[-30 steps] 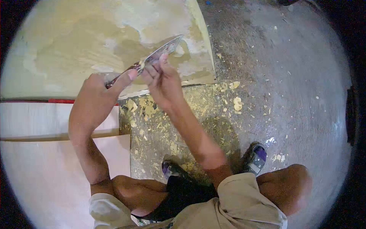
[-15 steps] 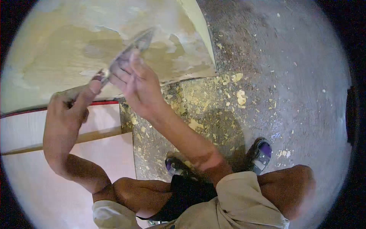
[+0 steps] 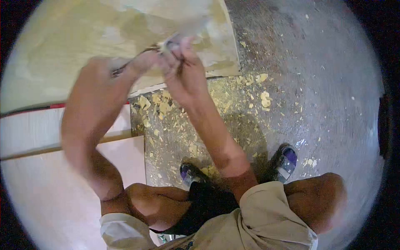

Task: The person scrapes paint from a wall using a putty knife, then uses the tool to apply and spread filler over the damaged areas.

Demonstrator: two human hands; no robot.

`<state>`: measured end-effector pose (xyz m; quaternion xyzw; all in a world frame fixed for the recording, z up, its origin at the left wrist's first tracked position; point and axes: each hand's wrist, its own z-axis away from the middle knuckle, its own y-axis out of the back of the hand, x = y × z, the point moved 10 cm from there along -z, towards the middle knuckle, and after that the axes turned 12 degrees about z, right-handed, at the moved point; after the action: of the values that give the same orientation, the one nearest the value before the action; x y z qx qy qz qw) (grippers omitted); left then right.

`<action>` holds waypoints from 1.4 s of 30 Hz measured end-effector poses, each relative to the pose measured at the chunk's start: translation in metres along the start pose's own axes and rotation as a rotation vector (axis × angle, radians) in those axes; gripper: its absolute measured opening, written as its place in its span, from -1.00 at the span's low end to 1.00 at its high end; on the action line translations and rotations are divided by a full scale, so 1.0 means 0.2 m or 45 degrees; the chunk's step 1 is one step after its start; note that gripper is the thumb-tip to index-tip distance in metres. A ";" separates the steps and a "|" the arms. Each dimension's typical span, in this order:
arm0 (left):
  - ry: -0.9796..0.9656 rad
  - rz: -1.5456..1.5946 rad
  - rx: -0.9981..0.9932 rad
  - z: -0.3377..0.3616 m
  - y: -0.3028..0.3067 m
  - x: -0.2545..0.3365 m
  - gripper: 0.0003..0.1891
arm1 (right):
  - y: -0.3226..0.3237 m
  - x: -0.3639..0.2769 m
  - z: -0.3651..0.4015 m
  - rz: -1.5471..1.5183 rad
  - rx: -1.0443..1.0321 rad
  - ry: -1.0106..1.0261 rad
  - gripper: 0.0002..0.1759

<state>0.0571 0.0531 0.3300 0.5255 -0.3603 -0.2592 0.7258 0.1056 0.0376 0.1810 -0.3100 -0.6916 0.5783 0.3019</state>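
Observation:
My right hand (image 3: 187, 68) is closed around a putty knife (image 3: 193, 27), whose grey blade points up and right and is smeared by motion. Just to its left, my left hand (image 3: 98, 91) grips a thin, dark-edged tool (image 3: 118, 71); most of it is hidden by the fingers. The left thumb reaches across to the right hand's fingers, so the two hands meet close together. Behind them is a large yellowish panel (image 3: 54, 71) with uneven patches of cream and tan coating.
Yellow flakes (image 3: 265, 99) litter the grey floor (image 3: 333, 104) along the panel's edge. Pale boards (image 3: 54, 196) lie at the lower left, beside a red strip (image 3: 50, 106). My feet in dark and purple shoes (image 3: 287, 160) stand among the flakes.
Both hands have moved right and slightly up across the panel, with the left hand coming closer to the right. The putty knife's blade has shifted the same way.

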 end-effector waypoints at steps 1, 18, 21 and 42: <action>-0.005 -0.095 -0.073 -0.01 -0.04 0.00 -0.38 | 0.00 0.00 0.01 0.007 -0.018 -0.019 -0.84; -0.655 0.855 -0.745 -0.01 -0.91 -0.14 -0.38 | 0.23 -0.49 0.32 1.476 0.515 0.353 -0.70; -0.323 1.553 -0.631 -0.13 -0.87 -0.21 -0.36 | 0.00 -0.57 0.30 2.159 0.297 0.509 -0.74; -0.211 3.022 -0.184 -0.29 -0.67 0.06 -0.64 | -0.52 -0.77 0.51 2.993 0.232 0.845 -0.59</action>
<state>0.1102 0.0352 0.1951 -0.1965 -0.6516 0.5214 0.5146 0.1133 -0.1590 0.2596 -0.8558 0.1625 0.4383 -0.2217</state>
